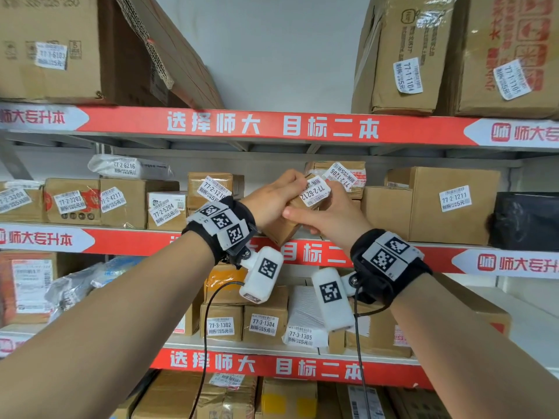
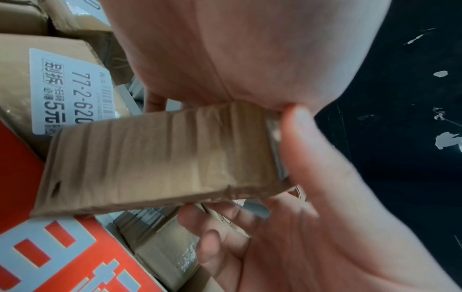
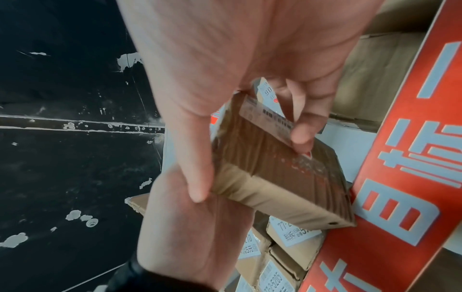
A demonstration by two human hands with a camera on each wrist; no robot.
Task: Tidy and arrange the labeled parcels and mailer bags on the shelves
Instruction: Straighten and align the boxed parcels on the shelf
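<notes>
A small brown cardboard parcel (image 1: 286, 229) with a white label reading 77-2-6212 (image 1: 314, 193) is held tilted in front of the middle shelf (image 1: 127, 240). My left hand (image 1: 272, 201) grips its upper left side, fingers curled over the top. My right hand (image 1: 329, 219) holds it from the right, thumb across the near face. In the left wrist view the parcel (image 2: 162, 158) sits between both palms. The right wrist view shows the parcel (image 3: 275, 177) pinched between the thumb (image 3: 197, 177) and the fingertips (image 3: 302, 136) on its label.
Labeled boxes crowd the middle shelf: 77-2-1210 (image 1: 214, 186) at left, 77-2-1206 (image 1: 341, 176) behind, 77-2-1211 (image 1: 453, 204) at right, then a black bag (image 1: 526, 222). A white mailer (image 1: 130, 167) lies on boxes at left. More parcels (image 1: 263, 325) fill the shelf below.
</notes>
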